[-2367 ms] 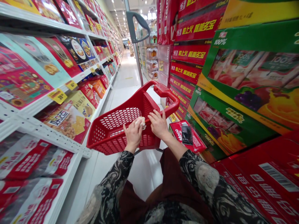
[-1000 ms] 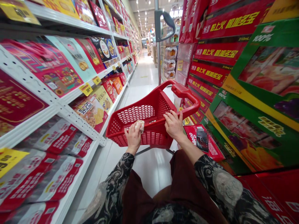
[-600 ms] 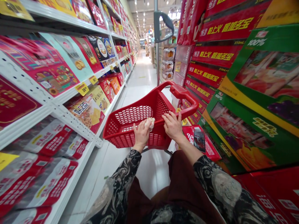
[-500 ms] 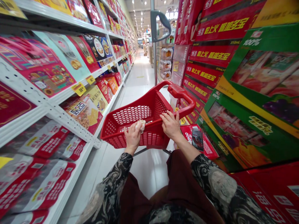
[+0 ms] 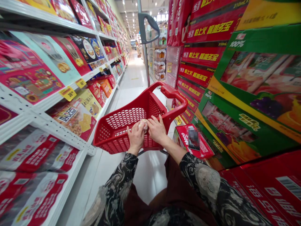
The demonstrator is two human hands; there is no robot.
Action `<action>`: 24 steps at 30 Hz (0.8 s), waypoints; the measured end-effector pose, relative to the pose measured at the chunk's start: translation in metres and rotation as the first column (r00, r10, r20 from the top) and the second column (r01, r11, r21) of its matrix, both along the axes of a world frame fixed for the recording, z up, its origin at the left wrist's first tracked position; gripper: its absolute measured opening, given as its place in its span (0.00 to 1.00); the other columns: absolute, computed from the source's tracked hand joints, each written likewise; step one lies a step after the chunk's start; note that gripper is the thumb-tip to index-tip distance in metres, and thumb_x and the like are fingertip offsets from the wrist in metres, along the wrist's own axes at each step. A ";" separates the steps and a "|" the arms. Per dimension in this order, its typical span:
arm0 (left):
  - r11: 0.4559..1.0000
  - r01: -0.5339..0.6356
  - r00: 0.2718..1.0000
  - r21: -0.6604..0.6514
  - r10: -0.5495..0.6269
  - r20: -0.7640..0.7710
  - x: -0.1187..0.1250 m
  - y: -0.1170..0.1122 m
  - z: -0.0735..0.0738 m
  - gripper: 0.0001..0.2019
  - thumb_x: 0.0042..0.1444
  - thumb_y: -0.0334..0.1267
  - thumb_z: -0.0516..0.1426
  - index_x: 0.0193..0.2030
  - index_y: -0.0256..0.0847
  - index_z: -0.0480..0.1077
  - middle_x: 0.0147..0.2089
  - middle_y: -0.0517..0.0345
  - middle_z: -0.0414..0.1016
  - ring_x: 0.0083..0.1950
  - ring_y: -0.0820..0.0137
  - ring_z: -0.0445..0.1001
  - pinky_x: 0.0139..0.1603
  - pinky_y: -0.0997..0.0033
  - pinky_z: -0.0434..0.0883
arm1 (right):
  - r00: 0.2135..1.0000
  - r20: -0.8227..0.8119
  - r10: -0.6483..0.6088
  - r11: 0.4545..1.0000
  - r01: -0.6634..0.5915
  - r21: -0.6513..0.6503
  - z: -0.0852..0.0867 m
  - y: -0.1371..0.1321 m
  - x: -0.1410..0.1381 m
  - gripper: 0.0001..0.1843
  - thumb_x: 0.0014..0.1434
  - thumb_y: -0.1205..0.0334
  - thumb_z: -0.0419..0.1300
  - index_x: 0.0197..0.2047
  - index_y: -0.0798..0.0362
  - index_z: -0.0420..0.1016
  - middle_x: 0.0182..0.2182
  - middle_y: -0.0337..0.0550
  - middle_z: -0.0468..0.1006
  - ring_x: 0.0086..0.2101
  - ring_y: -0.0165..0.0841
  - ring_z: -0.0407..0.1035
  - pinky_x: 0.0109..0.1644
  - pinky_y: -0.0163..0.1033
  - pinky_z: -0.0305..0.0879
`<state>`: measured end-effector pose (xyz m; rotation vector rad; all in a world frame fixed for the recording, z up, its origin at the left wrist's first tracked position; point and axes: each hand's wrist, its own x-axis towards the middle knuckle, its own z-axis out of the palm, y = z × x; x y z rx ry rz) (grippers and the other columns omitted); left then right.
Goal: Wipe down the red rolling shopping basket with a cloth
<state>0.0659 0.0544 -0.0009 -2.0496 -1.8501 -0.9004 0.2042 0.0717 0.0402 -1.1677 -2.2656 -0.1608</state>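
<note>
The person's left hand (image 5: 135,137) and right hand (image 5: 157,129) are pressing close together on the near rim of a red plastic shopping basket (image 5: 105,136), leaving almost no gap between them. A strip of tiled aisle floor (image 5: 103,179) is running between the basket and the white shelving (image 5: 63,138) on the left. On the right, a red Meco box (image 5: 191,141) is lying just beside the basket, with stacked juice cartons (image 5: 235,125) walling off that side. The basket's raised red handle (image 5: 174,94) is arching across its far end, in front of a metal pole (image 5: 146,59).
</note>
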 end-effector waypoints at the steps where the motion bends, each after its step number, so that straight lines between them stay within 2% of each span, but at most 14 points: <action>1: 1.000 -0.012 1.000 -0.005 0.012 -0.007 -0.007 -0.002 -0.002 0.18 0.60 0.37 0.48 0.56 0.47 0.66 0.60 0.50 0.67 0.59 0.61 0.65 0.65 0.44 0.43 | 1.000 0.003 0.009 1.000 -0.009 0.008 -0.003 0.001 0.002 0.21 0.58 0.68 0.51 0.55 0.58 0.68 0.52 0.50 0.72 0.58 0.42 0.56 0.66 0.56 0.34; 6: 0.992 -0.128 0.991 -0.001 0.128 -0.023 -0.062 -0.018 -0.020 0.18 0.59 0.37 0.49 0.56 0.47 0.66 0.60 0.49 0.66 0.58 0.60 0.65 0.65 0.43 0.43 | 0.999 -0.005 0.038 0.999 -0.038 0.036 -0.013 0.006 0.010 0.24 0.56 0.70 0.52 0.56 0.59 0.67 0.54 0.50 0.70 0.59 0.41 0.55 0.67 0.54 0.34; 9: 0.985 -0.174 0.984 0.009 0.175 -0.022 -0.079 -0.022 -0.027 0.18 0.59 0.37 0.49 0.56 0.46 0.67 0.60 0.48 0.66 0.58 0.59 0.65 0.64 0.43 0.44 | 0.999 -0.013 0.032 0.999 -0.031 0.038 -0.013 0.006 0.009 0.23 0.55 0.70 0.52 0.54 0.58 0.69 0.53 0.49 0.71 0.58 0.41 0.55 0.67 0.54 0.34; 16: 0.985 -0.173 0.984 0.024 0.172 0.039 -0.066 -0.009 -0.031 0.16 0.58 0.34 0.49 0.50 0.43 0.70 0.58 0.47 0.68 0.59 0.59 0.63 0.62 0.47 0.51 | 0.999 -0.026 0.020 0.999 -0.019 0.042 -0.010 0.008 0.010 0.21 0.54 0.70 0.53 0.52 0.56 0.70 0.51 0.49 0.72 0.58 0.42 0.56 0.66 0.55 0.35; 24: 0.993 -0.112 0.994 -0.020 0.113 0.014 -0.051 0.001 -0.025 0.16 0.59 0.36 0.48 0.53 0.46 0.68 0.59 0.48 0.67 0.59 0.59 0.63 0.63 0.44 0.48 | 0.998 -0.052 -0.030 0.999 0.032 0.033 -0.014 0.021 0.023 0.21 0.56 0.70 0.52 0.53 0.57 0.70 0.53 0.48 0.72 0.59 0.43 0.54 0.66 0.57 0.32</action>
